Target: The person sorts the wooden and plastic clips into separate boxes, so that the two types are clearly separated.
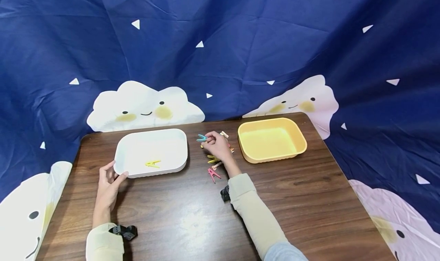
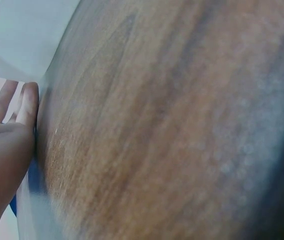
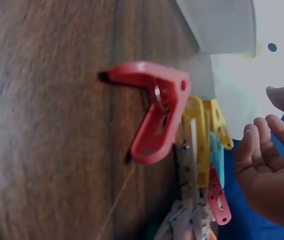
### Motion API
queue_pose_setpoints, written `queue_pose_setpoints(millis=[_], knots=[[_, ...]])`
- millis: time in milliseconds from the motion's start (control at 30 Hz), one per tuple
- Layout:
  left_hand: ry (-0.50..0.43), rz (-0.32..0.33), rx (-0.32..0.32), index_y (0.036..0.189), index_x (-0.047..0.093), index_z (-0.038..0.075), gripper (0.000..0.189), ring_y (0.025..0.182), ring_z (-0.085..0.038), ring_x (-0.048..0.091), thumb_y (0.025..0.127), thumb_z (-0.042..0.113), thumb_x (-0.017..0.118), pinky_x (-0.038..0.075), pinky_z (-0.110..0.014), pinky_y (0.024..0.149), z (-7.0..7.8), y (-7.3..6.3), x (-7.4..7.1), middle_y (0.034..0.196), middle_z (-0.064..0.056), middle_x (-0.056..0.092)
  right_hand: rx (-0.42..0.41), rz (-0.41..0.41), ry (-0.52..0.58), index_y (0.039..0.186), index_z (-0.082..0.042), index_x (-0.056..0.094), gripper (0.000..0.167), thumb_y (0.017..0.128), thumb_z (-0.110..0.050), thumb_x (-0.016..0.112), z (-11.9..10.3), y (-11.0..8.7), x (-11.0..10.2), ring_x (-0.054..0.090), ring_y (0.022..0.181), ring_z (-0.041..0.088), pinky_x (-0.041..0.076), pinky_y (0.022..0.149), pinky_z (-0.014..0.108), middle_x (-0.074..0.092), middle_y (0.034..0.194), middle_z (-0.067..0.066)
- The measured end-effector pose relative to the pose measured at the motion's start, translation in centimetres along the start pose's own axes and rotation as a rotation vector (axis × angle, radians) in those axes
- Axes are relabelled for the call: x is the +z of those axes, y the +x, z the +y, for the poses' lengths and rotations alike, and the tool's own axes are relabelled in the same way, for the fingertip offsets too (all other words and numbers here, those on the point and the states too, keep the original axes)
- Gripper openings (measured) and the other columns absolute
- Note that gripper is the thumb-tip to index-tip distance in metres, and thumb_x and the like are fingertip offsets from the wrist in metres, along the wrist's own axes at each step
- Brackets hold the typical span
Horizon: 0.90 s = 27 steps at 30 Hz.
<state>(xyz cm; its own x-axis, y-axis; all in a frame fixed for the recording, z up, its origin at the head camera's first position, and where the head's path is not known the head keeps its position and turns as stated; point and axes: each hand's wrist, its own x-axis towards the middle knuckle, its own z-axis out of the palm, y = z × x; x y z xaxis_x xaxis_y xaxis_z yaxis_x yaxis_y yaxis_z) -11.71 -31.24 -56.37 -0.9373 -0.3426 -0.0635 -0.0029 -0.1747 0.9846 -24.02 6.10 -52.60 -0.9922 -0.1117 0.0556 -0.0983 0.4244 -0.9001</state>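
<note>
A white plastic tray (image 1: pixel 151 146) stands on the left of the table, with one yellow clothespin (image 1: pixel 152 164) inside. My left hand (image 1: pixel 109 182) holds its near left corner, thumb at the front wall and fingers along the left side. Over a small pile of clothespins in the middle is my right hand (image 1: pixel 218 145), its fingertips beside a blue clothespin (image 1: pixel 201 138). In the right wrist view the thumb stands apart from the bent fingers, with nothing between them. A pink clothespin (image 3: pixel 162 107) lies nearest that camera; yellow clothespins (image 3: pixel 194 145) and pale ones are behind it.
A yellow plastic basket (image 1: pixel 302 148) stands at the back right of the brown wooden table (image 1: pixel 309 200). Behind the table hangs a dark blue cloth (image 1: pixel 227 43) with clouds and triangles. Each wrist wears a small black camera (image 1: pixel 125 232).
</note>
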Motion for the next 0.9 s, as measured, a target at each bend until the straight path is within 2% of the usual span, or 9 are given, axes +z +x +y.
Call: queue_pose_setpoints(millis=[133,433,667,900], knots=[[0.004,0.006,-0.016,0.136,0.04,0.016,0.06,0.119,-0.011,0.049,0.091,-0.017,0.062,0.046,-0.013,0.09,0.1,0.0,0.1,0.142,0.0,0.047,0.019,0.007,-0.014,0.112,0.003,0.068,0.032,0.085,-0.01,0.079,0.6,0.1,0.0,0.053,0.076,0.006,0.043,0.069,0.019,0.067,0.096,0.012],[0.041,-0.008,-0.02,0.139,0.039,0.016,0.06,0.121,-0.011,0.048,0.092,-0.012,0.064,0.043,-0.014,0.093,0.3,0.2,0.1,0.15,-0.007,0.042,0.054,0.001,-0.068,0.115,-0.001,0.069,0.036,0.082,-0.012,0.08,1.2,0.5,0.0,0.064,0.085,0.015,0.051,0.078,0.027,0.069,0.1,0.01],[0.02,-0.009,0.008,0.138,0.04,0.014,0.059,0.117,-0.011,0.051,0.092,-0.014,0.064,0.044,-0.014,0.09,0.1,0.2,-0.1,0.14,0.001,0.05,0.075,-0.056,-0.174,0.121,-0.004,0.068,0.043,0.082,-0.012,0.082,1.1,1.0,0.0,0.067,0.092,0.018,0.053,0.083,0.031,0.07,0.102,0.006],[0.008,-0.01,0.009,0.138,0.039,0.013,0.059,0.117,-0.011,0.051,0.092,-0.015,0.063,0.045,-0.014,0.09,0.1,0.1,-0.1,0.136,0.005,0.051,0.082,-0.086,-0.318,0.121,-0.007,0.07,0.041,0.083,-0.01,0.083,0.9,1.3,0.2,0.066,0.091,0.019,0.052,0.082,0.036,0.071,0.1,0.004]])
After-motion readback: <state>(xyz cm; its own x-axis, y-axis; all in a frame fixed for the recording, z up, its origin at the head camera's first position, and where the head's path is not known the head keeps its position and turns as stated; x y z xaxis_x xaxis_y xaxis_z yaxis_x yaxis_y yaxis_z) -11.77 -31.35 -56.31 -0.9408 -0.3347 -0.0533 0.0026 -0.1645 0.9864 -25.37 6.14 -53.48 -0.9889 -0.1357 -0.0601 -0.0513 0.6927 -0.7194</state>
